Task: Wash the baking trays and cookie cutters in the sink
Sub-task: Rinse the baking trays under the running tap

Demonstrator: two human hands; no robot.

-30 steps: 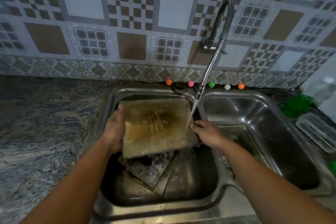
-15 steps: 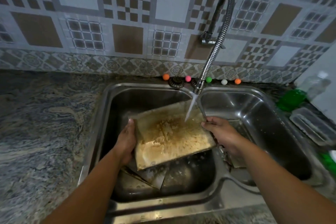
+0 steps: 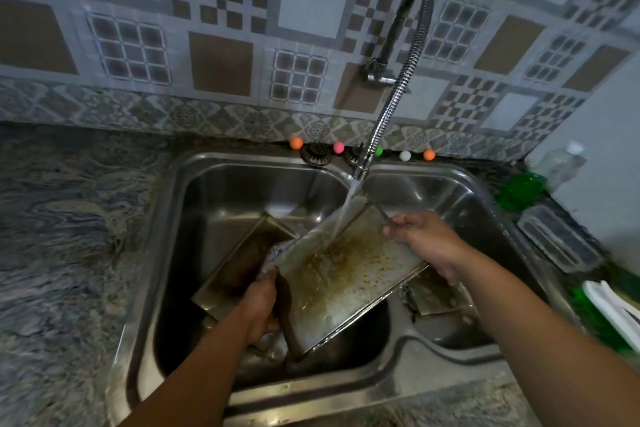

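Note:
A dirty metal baking tray (image 3: 346,274), speckled with brown residue, is held tilted over the divider of the double steel sink (image 3: 166,253). My left hand (image 3: 259,305) grips its lower left edge and my right hand (image 3: 426,239) grips its upper right edge. Water from the flexible faucet (image 3: 394,107) runs onto the tray's upper part. A second, darker tray (image 3: 239,267) leans in the left basin behind my left hand. More metal pieces (image 3: 436,295) lie in the right basin, partly hidden by my right arm.
Small coloured balls (image 3: 296,143) line the sink's back edge. A green dish (image 3: 519,189), a clear bottle (image 3: 561,163) and a clear plastic container (image 3: 557,239) stand on the right counter. A marbled stone counter (image 3: 62,236) stretches to the left.
The tray has swung right and turned, now spanning the divider under the water stream. Both hands moved with it, uncovering the dark tray in the left basin.

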